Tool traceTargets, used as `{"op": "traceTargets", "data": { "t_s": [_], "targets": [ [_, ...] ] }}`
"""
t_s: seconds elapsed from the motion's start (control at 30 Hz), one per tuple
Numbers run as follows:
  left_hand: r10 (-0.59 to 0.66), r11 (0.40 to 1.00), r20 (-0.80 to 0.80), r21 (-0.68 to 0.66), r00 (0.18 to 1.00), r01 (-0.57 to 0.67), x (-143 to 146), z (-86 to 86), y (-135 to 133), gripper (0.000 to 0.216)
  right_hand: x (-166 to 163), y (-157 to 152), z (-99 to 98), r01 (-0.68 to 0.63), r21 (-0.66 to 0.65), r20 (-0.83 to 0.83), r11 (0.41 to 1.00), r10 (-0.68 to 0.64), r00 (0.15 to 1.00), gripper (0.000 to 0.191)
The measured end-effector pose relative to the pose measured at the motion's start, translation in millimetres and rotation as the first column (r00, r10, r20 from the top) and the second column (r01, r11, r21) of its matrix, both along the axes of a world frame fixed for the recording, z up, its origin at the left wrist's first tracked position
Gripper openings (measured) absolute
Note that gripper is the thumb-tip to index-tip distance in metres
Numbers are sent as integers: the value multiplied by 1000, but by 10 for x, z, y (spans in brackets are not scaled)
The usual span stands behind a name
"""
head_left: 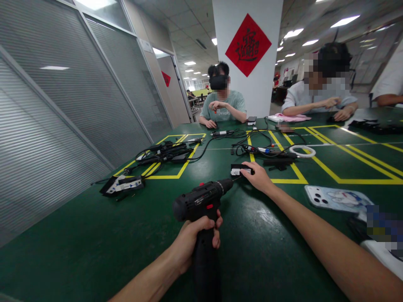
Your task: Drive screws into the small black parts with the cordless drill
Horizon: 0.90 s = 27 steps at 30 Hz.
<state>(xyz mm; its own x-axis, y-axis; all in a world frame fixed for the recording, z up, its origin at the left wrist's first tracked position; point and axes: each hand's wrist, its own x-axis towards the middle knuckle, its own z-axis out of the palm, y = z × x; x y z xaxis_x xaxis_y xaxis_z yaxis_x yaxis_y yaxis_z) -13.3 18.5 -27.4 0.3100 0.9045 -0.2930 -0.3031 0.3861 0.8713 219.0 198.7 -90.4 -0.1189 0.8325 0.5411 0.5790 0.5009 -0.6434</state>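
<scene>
My left hand (197,237) is wrapped round the grip of a black cordless drill (198,201) with red buttons. The drill points away and to the right, and its thin bit ends close to a small black-and-white part (236,170); whether the tip touches it I cannot tell. With thumb and fingers closed on its right side, my right hand (256,176) holds that part at the table top. The part's exact kind does not show.
Black cables (166,152) lie in a heap at the left, near a black-and-white device (122,185). More cables, a white ring (302,151) and a phone (338,197) are to the right. Two people (223,105) (321,94) sit across the green table (110,239).
</scene>
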Motion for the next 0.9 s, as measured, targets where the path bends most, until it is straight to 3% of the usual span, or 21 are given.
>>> {"op": "traceTargets", "data": {
  "t_s": [0.9],
  "targets": [
    [10, 1000, -7, 7, 1000, -10, 0, -10, -5, 20, 0, 1, -4, 2, -12, -18, 1000, -3, 1000, 34]
  ]
}}
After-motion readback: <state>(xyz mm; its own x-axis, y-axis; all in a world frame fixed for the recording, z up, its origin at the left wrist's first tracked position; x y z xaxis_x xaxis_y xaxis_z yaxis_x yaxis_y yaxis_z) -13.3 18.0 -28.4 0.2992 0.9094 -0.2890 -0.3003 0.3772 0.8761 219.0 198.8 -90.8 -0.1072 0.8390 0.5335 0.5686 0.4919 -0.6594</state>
